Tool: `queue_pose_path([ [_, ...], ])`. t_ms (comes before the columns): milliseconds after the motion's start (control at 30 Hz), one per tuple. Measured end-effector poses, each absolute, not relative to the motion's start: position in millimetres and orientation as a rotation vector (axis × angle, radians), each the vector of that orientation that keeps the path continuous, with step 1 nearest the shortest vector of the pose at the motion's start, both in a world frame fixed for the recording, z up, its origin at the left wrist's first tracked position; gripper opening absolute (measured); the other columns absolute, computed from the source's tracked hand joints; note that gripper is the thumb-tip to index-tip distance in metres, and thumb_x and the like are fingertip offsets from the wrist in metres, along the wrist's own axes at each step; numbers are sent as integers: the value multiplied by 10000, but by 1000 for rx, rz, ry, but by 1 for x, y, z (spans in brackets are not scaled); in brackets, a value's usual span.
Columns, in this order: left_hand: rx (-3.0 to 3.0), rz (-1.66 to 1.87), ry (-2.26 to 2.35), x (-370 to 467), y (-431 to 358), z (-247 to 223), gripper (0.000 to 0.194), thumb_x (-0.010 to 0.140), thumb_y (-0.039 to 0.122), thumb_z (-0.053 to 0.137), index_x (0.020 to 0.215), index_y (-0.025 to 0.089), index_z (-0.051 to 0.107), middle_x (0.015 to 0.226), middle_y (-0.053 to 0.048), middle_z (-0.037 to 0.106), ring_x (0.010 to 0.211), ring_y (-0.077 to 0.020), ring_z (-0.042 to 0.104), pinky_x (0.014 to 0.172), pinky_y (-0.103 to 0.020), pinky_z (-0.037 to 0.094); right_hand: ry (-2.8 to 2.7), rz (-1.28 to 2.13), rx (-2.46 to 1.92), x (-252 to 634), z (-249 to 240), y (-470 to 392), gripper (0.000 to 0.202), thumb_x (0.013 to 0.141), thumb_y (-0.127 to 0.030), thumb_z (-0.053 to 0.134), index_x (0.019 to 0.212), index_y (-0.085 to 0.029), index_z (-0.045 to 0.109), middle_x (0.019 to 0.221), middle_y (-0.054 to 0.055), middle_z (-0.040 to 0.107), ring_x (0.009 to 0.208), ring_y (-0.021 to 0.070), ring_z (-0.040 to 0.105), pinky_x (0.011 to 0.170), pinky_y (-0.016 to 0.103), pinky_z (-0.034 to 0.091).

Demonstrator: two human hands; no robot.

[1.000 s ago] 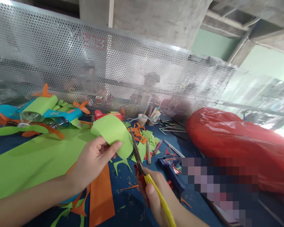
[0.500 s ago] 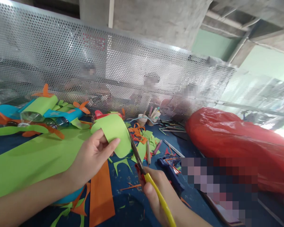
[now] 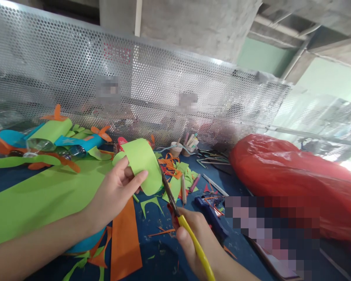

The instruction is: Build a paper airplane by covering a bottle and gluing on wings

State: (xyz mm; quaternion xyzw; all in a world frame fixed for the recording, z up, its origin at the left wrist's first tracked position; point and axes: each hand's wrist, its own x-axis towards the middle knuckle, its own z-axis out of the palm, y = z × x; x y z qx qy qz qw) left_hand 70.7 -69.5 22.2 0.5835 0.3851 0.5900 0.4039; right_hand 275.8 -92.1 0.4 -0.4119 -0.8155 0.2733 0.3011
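Observation:
Between thumb and fingers, my left hand (image 3: pixel 117 189) pinches a green paper piece (image 3: pixel 144 166) with rounded edges, held above the table. My right hand (image 3: pixel 193 234) grips scissors (image 3: pixel 195 238) with yellow and red handles. Their blades point up and to the left, along the right edge of the green paper. Below the paper lies an orange strip (image 3: pixel 125 242), and a green offcut (image 3: pixel 152 203) is beside it. A large green sheet (image 3: pixel 55 191) spreads under and beyond my left forearm.
Bottle models (image 3: pixel 49 132) with paper parts stand at the back left. Behind the scissors are paper scraps (image 3: pixel 187 173) and cups of pens (image 3: pixel 190 146). A blue tool (image 3: pixel 210 218), a blurred-out device and a red plastic bag (image 3: pixel 295 179) lie right. People show behind the perforated screen (image 3: pixel 169 78).
The green paper has shifted slightly, its upper part tilting up in my left hand. The scissors have moved very little, with their handles slightly to the left.

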Motion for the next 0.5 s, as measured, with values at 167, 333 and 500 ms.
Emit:
queue_pose_path([
  [167,1496,1497,991,71,-68,21,385,858,342,617,1205,260,474,667,58,600,628,-142,600,609,-223,504,-2152,734,-1107,276,-2,-92,679,771,-837,162,633,-200,353,555,-34,335,508,97,279,448,246,198],
  [333,1480,1469,964,70,-65,21,415,857,351,615,1231,270,454,706,47,621,620,-149,601,647,-260,523,-2151,735,-1083,278,-8,-91,667,785,-821,183,627,-202,373,545,-29,356,492,101,309,447,248,222],
  [500,1500,1420,985,70,-63,15,453,872,356,596,1269,250,405,654,53,594,619,-160,595,646,-273,509,-2227,729,-1019,277,-5,-91,691,822,-781,112,650,-199,441,544,4,448,481,121,390,470,257,302],
])
